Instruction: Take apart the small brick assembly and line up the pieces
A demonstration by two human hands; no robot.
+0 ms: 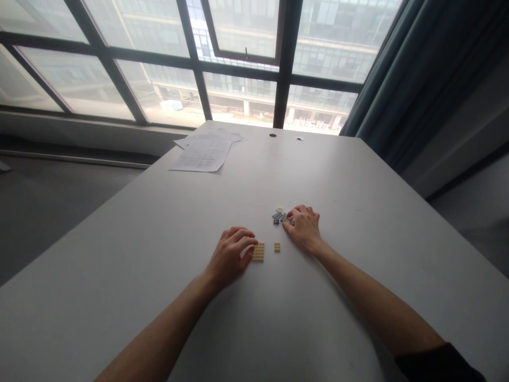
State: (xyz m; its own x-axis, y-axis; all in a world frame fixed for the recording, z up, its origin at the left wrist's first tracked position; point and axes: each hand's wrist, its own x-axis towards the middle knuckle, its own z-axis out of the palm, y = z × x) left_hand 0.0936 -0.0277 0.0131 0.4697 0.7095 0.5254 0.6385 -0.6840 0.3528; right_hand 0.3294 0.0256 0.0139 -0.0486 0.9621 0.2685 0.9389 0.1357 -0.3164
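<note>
So this looks like the sorting and picking-out stage of a small brick build, with everything sitting loose on the white counter (318, 329) and not in any tray, box or bag that I can see. The left hand (230, 254) is half curled, fingertips resting on the edge of a tan studded plate (258, 251) that lies flat on the counter. It seems to be steadying the plate more than gripping it, but honestly I can't tell if it has a real hold. Just beside the plate, apart from it, is a small tan piece (277, 246). The right hand (304, 227) is curled too, fingertips right at a little cluster of grey pieces (278, 217) with a pale round bit (279, 209) just behind. Whether it has one pinched is hidden by the fingers. My guess is that anything done with these tiny bits calls for a careful fingertip pinch and lining up the studs. At the far end there are some printed papers (204, 151).
</note>
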